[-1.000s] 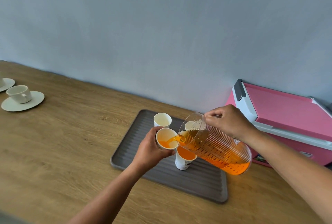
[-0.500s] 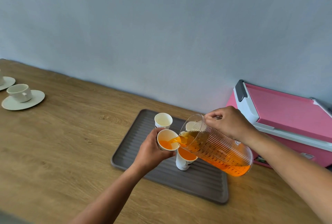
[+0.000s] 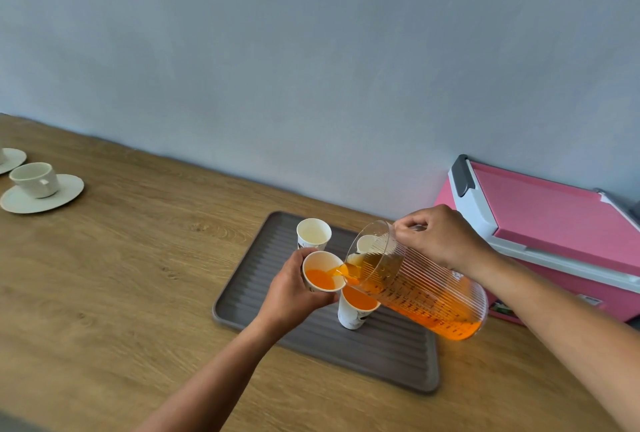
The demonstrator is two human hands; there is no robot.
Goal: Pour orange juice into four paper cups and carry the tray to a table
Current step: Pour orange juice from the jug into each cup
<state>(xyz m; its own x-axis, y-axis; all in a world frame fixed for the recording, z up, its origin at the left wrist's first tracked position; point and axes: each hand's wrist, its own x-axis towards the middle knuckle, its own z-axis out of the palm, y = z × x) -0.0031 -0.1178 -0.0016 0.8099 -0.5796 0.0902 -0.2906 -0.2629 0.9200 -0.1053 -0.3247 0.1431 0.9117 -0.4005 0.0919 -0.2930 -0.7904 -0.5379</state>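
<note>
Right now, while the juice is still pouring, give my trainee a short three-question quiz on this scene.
1. True or false: the left hand holds the cup being filled while the right hand tips the jug.
2. How many paper cups on the gray tray show no juice yet?
A) none B) one C) two
3. Fill in: to the right of the tray stands a ____ cooler box.

Key:
1. True.
2. C: the far empty cup and the cup behind the jug; the near cup has juice.
3. Pink.
</note>
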